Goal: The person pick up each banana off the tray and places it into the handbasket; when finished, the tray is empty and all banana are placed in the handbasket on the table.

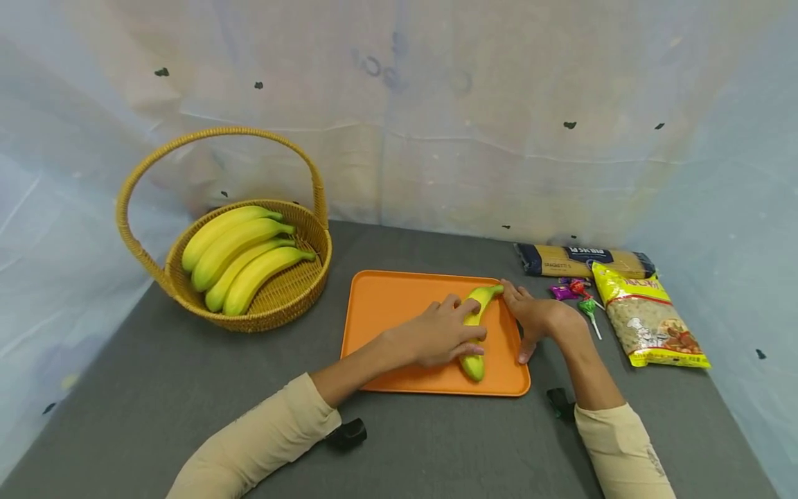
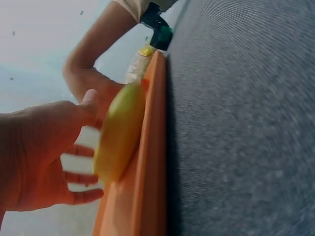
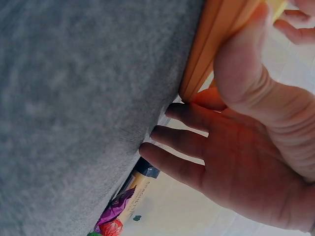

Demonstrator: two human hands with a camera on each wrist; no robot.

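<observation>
A yellow banana (image 1: 475, 365) lies on the right side of an orange tray (image 1: 393, 312) on the grey table. My left hand (image 1: 436, 336) lies over the banana's middle, its fairly straight fingers reaching across it. In the left wrist view the banana (image 2: 120, 132) rests against the tray's rim (image 2: 147, 187), with the left hand's (image 2: 44, 152) thumb at its top. My right hand (image 1: 536, 315) is flat at the tray's right edge, fingertips near the banana's stem end. The right wrist view shows that hand (image 3: 246, 147) with straight fingers beside the tray (image 3: 216, 44).
A wicker basket (image 1: 249, 324) with a tall handle holds several bananas (image 1: 243, 256) at the left. To the right of the tray lie a spaghetti pack (image 1: 582, 260), wrapped candies and lollipops (image 1: 576, 294), and a yellow bag of beans (image 1: 648, 319). Draped sheeting walls the table.
</observation>
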